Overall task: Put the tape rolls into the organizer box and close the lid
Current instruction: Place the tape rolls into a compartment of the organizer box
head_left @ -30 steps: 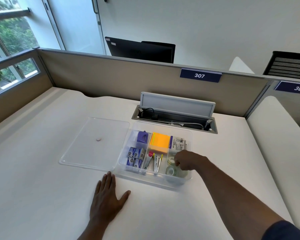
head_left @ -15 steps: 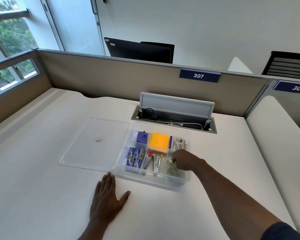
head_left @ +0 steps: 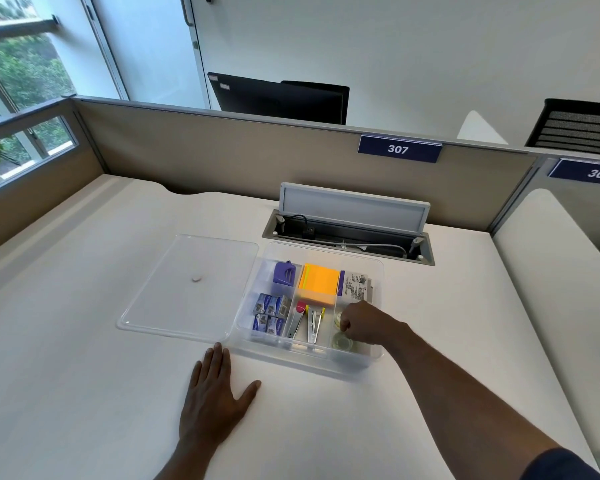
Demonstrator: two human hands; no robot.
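The clear organizer box (head_left: 378, 268) stands open on the white desk. Its clear lid (head_left: 174, 306) lies flat on the desk, touching the box's left side. My right hand (head_left: 364, 322) reaches into the box's near right compartment, fingers curled on a clear tape roll (head_left: 338, 319) that is partly hidden under them. A second clear tape roll (head_left: 342, 342) lies just in front of it in the same compartment. My left hand (head_left: 217, 393) rests flat on the desk in front of the box, fingers spread, holding nothing.
Other compartments hold an orange sticky-note pad (head_left: 320, 284), a purple sharpener (head_left: 284, 271), small staple boxes (head_left: 270, 311), staplers (head_left: 309, 323) and a printed packet (head_left: 357, 285). An open cable tray (head_left: 347, 237) sits behind the box. Partition walls bound the desk at the back and right.
My right hand has moved slightly left and deeper into the right compartment, staying on the tape roll. My left hand has not moved.
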